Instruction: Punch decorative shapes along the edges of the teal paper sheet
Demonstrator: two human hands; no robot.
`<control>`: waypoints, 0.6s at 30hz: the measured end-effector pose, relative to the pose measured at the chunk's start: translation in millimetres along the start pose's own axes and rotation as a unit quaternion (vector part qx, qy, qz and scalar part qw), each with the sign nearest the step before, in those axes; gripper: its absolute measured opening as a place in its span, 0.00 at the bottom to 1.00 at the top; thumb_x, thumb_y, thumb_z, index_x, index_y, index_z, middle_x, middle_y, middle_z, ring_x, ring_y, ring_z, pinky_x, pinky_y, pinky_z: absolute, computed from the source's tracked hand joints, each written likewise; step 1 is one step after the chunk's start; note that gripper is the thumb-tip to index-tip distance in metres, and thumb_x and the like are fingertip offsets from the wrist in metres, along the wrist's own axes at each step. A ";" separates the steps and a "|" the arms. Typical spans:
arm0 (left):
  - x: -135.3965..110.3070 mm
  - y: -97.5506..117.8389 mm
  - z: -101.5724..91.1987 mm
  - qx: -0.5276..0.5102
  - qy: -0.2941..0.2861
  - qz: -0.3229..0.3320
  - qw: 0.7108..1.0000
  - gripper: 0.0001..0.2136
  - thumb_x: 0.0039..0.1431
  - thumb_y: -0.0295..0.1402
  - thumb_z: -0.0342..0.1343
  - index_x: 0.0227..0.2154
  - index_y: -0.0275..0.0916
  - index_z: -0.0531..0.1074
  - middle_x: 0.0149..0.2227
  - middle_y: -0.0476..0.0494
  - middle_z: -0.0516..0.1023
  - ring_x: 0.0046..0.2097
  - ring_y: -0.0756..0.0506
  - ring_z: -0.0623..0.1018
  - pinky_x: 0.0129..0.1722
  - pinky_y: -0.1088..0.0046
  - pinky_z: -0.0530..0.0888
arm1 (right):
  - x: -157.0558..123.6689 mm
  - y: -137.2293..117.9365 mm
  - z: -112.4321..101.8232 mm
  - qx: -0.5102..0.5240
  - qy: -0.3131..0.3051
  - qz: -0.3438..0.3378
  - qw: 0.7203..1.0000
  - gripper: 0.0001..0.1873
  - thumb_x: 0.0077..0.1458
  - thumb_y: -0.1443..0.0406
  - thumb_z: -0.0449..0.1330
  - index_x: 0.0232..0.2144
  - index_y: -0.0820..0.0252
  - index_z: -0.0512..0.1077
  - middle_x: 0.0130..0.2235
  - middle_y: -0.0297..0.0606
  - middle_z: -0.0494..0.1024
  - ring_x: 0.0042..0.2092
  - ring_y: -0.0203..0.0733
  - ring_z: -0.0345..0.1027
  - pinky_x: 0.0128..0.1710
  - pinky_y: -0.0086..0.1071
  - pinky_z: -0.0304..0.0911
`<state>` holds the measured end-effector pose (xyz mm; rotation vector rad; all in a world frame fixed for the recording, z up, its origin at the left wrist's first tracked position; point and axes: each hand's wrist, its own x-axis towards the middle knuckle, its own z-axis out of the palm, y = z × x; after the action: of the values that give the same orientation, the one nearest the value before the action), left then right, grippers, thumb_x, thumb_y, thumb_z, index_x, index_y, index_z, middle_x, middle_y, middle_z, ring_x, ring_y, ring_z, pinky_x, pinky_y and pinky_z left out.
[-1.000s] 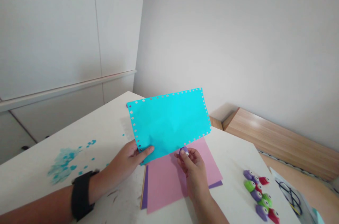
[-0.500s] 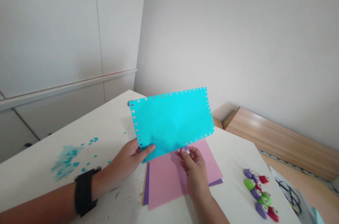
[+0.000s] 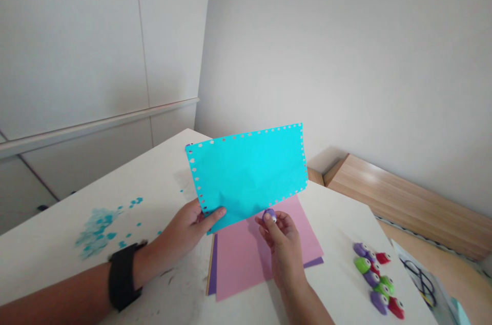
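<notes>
A sheet of turquoise paper (image 3: 249,171) is held up and tilted, with small shaped holes along its top, left and right edges and part of the bottom one. My left hand (image 3: 194,222) pinches its lower left corner, thumb on the face toward me. My right hand (image 3: 286,243) grips a small purple craft punch (image 3: 270,214) with a white eye, at the paper's bottom edge. I cannot tell whether the edge sits in its slot. Beneath lie pink paper (image 3: 242,268) and purple paper (image 3: 212,268).
Several purple, green and red craft punches (image 3: 372,278) cluster at the right of the white table (image 3: 342,222). Turquoise paper bits (image 3: 98,230) are scattered at left. Beyond the right edge are a wooden bench (image 3: 403,202) and a dark cable (image 3: 421,284).
The paper's right side has shifted slightly left and its upper right corner has risen a little. Both hands keep nearly the same place and hold.
</notes>
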<state>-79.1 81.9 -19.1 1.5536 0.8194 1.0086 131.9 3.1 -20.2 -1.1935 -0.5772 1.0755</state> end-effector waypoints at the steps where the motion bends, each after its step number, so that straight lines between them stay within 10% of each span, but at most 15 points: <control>1: -0.2 0.3 -0.1 0.000 -0.002 -0.003 1.000 0.14 0.61 0.43 0.57 0.46 0.44 0.75 0.50 0.48 0.80 0.46 0.39 0.79 0.50 0.64 0.74 | 0.0 0.0 0.0 0.003 -0.001 0.001 1.000 0.21 0.46 0.55 0.72 0.37 0.58 0.70 0.39 0.39 0.80 0.45 0.48 0.76 0.44 0.38 0.70; 18: -1.2 -6.7 -1.1 0.027 -0.004 0.007 1.000 0.11 0.61 0.41 0.56 0.43 0.42 0.73 0.44 0.46 0.80 0.44 0.40 0.78 0.47 0.65 0.74 | 0.4 1.0 -0.1 0.006 0.008 -0.002 1.000 0.20 0.48 0.57 0.72 0.38 0.58 0.70 0.40 0.38 0.80 0.45 0.46 0.77 0.44 0.36 0.70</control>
<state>-80.6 82.7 -25.8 1.6105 0.8375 0.9973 131.8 3.4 -21.2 -1.1894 -0.5606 1.0641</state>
